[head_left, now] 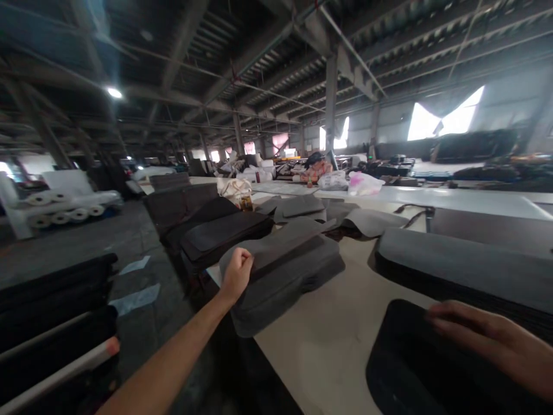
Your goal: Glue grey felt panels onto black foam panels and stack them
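Note:
My left hand [238,271] is closed in a pinch on the edge of a grey fabric panel [289,239], whose near side is lifted. Under it lies a stack of grey panels [276,294] at the table's left edge. At the lower right, my right hand [488,334] has its fingers stretched out over a black rounded panel [397,357]. Its fingertips are at the panel's upper side; whether they press on it I cannot tell. The black panel's right part runs under the hand and out of view.
A thick pile of grey panels [466,253] stands on the beige table [319,340] at right. Dark stacks [224,233] sit beyond my left hand. Dark fabric rolls [56,300] lie at lower left. White rolls [64,210] stand farther back, and plastic bags [365,183] at the far side.

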A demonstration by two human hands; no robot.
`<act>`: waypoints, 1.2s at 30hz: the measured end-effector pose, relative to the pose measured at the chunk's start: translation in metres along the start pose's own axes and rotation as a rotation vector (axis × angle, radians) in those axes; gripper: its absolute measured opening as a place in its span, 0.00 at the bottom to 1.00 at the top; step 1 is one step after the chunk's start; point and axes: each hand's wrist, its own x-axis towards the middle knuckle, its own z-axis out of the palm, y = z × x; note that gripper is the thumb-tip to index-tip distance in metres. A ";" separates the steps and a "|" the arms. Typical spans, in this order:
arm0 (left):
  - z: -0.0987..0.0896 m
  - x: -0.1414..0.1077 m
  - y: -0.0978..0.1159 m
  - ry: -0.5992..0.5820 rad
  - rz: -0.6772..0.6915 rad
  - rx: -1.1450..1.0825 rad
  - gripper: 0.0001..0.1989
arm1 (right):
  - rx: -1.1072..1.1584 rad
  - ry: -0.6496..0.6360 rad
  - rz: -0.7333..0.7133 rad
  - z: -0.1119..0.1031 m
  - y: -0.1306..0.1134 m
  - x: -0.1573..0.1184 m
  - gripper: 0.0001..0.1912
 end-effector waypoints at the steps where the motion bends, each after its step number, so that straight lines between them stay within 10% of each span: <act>1: -0.001 -0.005 0.006 0.022 0.047 -0.009 0.08 | 0.055 -0.082 0.030 0.011 -0.008 0.006 0.27; 9: -0.009 -0.065 0.036 0.029 0.211 -0.073 0.13 | 0.839 -0.155 0.390 0.091 -0.040 0.055 0.21; 20: -0.022 -0.120 0.024 0.017 0.153 -0.082 0.20 | 0.838 -0.349 0.319 0.118 -0.044 0.087 0.16; 26: -0.021 -0.131 0.002 -0.076 0.007 -0.037 0.22 | 0.778 -0.375 0.242 0.132 -0.071 0.094 0.12; 32: -0.010 -0.144 -0.042 0.238 -0.426 -0.044 0.40 | 0.733 -0.408 0.146 0.135 -0.094 0.080 0.17; 36: -0.009 -0.154 -0.051 0.090 -0.646 -0.179 0.39 | 0.612 -0.635 0.064 0.119 -0.105 0.065 0.21</act>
